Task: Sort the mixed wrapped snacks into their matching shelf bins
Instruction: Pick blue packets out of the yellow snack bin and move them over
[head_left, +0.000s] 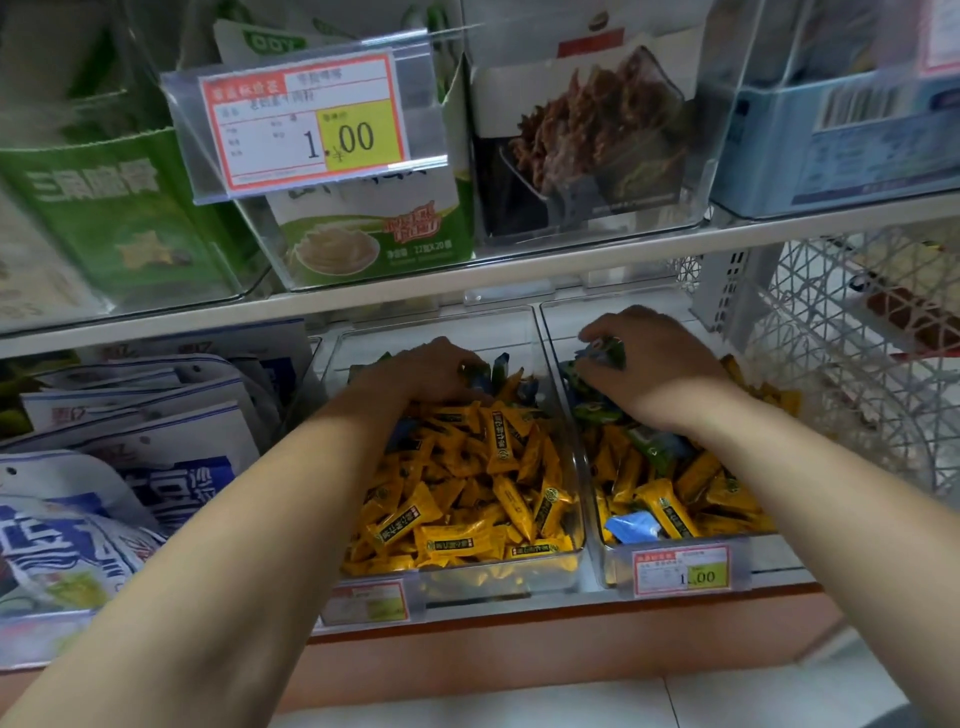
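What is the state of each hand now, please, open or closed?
Left hand: closed on a green-wrapped snack.
Right hand: closed on blue and green wrapped snacks.

Bare forearms (244, 525) run smooth and uncovered into the left grip (431, 369) and right grip (654, 364).

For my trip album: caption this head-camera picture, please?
Left hand reaches into a clear bin of yellow snacks; right hand grips green and blue wrappers in the next bin.
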